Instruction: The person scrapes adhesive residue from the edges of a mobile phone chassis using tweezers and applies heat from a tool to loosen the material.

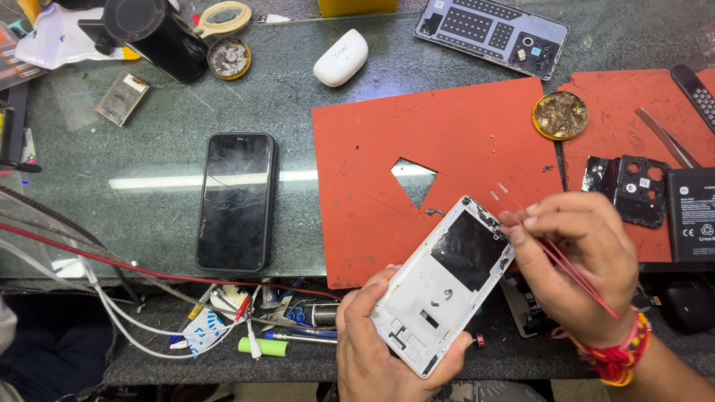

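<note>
While gripped: phone frame [444, 286], mat edge [328, 279]

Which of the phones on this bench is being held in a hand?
The white opened phone frame, gripped by the left hand. The black phone and the grey back panel lie untouched on the glass.

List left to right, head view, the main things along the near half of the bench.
Black smartphone lying flat → left hand → opened white phone frame → right hand holding red tweezers → black battery pack.

Glass-topped workbench [313, 112], striplight glare [156, 182]
</note>
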